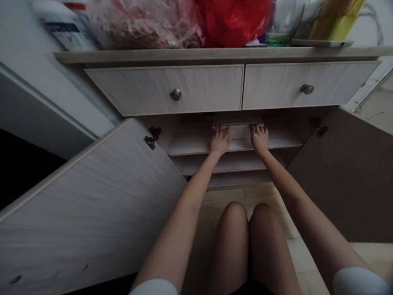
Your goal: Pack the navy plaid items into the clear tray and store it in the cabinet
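Observation:
A pale, flat box (238, 132) sits on the upper shelf (190, 144) inside the cabinet, its front towards me. My left hand (220, 141) touches its left front corner, fingers stretched out and spread apart. At the right front corner, my right hand (259, 137) has its fingers bent over the box's edge. The back of the box is in shadow under the drawers.
The left cabinet door (101, 205) and right cabinet door (346, 172) stand swung out on either side of my arms. Above are two closed drawers (202, 90). The cabinet top holds a white bottle (66, 28), plastic bags (147, 24) and a glass jar (282, 24).

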`<state>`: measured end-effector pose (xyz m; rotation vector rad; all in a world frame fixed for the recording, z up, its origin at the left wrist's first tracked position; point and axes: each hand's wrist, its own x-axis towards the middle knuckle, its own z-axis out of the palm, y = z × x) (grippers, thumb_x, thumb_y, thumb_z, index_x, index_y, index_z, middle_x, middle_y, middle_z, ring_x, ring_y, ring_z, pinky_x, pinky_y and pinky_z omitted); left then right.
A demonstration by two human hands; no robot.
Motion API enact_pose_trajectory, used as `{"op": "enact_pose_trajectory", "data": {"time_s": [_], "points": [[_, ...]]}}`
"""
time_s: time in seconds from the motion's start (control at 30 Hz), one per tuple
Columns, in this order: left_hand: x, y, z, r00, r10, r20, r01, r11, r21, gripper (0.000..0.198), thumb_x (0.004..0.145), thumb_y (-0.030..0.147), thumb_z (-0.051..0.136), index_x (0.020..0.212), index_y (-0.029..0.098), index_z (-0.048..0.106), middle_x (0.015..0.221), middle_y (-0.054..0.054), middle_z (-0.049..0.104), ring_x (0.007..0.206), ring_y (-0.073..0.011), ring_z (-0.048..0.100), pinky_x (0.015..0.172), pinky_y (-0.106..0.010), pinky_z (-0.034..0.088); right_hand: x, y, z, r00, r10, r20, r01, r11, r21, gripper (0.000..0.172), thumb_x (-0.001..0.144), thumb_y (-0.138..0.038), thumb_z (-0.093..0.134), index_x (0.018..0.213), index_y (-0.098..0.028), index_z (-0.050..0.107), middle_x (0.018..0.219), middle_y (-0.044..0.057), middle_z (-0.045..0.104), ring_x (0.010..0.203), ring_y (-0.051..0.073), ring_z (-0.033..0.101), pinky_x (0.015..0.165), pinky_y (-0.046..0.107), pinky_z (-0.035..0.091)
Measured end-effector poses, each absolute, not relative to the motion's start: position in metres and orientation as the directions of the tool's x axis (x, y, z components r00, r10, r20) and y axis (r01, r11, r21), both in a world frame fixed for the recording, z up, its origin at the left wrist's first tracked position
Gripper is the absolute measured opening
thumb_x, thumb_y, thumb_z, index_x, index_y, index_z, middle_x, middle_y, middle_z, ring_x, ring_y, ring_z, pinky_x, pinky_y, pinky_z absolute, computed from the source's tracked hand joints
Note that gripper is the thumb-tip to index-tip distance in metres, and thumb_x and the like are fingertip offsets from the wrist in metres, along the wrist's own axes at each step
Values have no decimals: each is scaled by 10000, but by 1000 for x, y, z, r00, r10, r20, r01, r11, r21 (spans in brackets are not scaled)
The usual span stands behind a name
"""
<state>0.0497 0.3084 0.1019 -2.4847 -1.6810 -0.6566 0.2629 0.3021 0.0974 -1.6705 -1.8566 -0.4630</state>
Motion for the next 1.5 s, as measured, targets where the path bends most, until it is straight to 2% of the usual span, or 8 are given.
{"op": "enact_pose_trajectory", "data": {"time_s": [0.2,0.47,0.9,1.07,1.17,1.27,1.37,1.5], "points": [[50,326,100,305,882,361,906,-385,177,679,974,346,460,1605,202,252,1706,-129,8,1564,-337,-72,1200,-625,240,260,312,99,-23,786,618,984,126,-123,524,972,-137,298,1389,-190,612,1329,180,598,1176,332,491,1047,550,325],[48,349,99,345,855,388,874,-443,199,688,955,336,472,1591,158,280,1701,-140,74,1571,-305,-28,1247,-581,-7,261,330,103,-41,832,553,979,143,-142,543,962,-119,296,1432,-128,568,1421,211,531,1279,346,462,1106,561,299],[51,362,101,327,882,339,885,-412,218,706,951,354,443,1602,150,261,1707,-113,62,1569,-322,-45,1262,-545,30,262,352,97,-73,823,563,985,148,-87,539,922,-74,348,1420,-80,557,1400,214,536,1287,326,467,1152,529,277],[53,366,115,304,922,242,901,-360,241,695,940,315,463,1594,154,290,1701,-128,101,1564,-356,-6,1241,-578,136,264,355,108,-66,870,488,979,152,-138,545,862,-134,516,1402,-68,559,1417,246,519,1303,373,461,1132,579,300],[51,360,131,332,917,221,888,-383,255,662,937,290,469,1568,133,350,1674,-155,211,1559,-363,85,1246,-568,123,271,344,121,-76,901,427,948,198,-249,570,854,-221,579,1408,-89,553,1447,241,501,1315,382,470,1116,579,342],[43,328,141,333,873,357,838,-448,312,616,949,261,448,1537,85,388,1657,-172,252,1548,-312,192,1262,-493,141,285,303,130,-33,869,494,861,276,-428,530,894,-292,545,1394,-116,572,1449,212,511,1314,341,498,1093,514,409],[22,266,133,236,871,431,750,-446,490,523,982,325,419,1444,102,519,1548,-171,465,1455,-261,416,1212,-420,312,307,222,128,-27,813,582,710,426,-561,466,932,-421,509,1288,-159,658,1266,176,643,1206,310,594,1056,497,461],[-35,154,98,-30,904,426,627,-315,713,463,938,535,439,991,201,756,1085,-134,770,1073,-280,713,994,-427,538,350,78,116,113,739,664,633,462,-622,326,949,-504,525,1116,-314,730,1115,96,711,1043,280,669,943,481,530]]}}
